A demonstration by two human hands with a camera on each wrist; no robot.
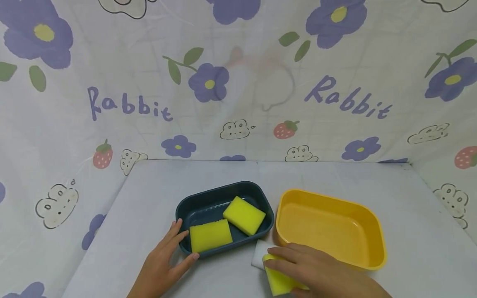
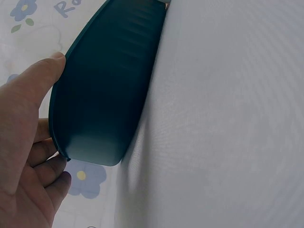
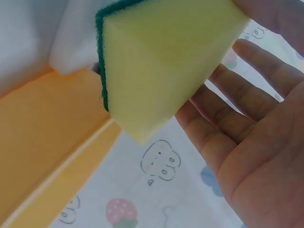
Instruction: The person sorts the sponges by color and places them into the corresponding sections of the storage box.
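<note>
A dark teal tub [image 1: 208, 207] holds two yellow sponges, one [image 1: 210, 236] at its left end and another [image 1: 244, 215] near the right. My left hand [image 1: 160, 263] grips the tub's near left corner, thumb on the front rim and fingers round the end; its wrist view shows the fingertips [image 2: 59, 164] curled at the rim. My right hand [image 1: 320, 271] pinches a yellow sponge [image 1: 277, 281] in front of a yellow tub [image 1: 331, 225]. A green scouring layer [image 3: 101, 66] covers one face of this sponge. Partly hidden behind it is a white block [image 1: 259, 253].
The yellow tub stands right beside the teal one, with its inside bare. Both tubs rest on a white tabletop [image 1: 123, 248]. A patterned cloth [image 1: 253, 99] hangs behind the table's back edge and along both sides.
</note>
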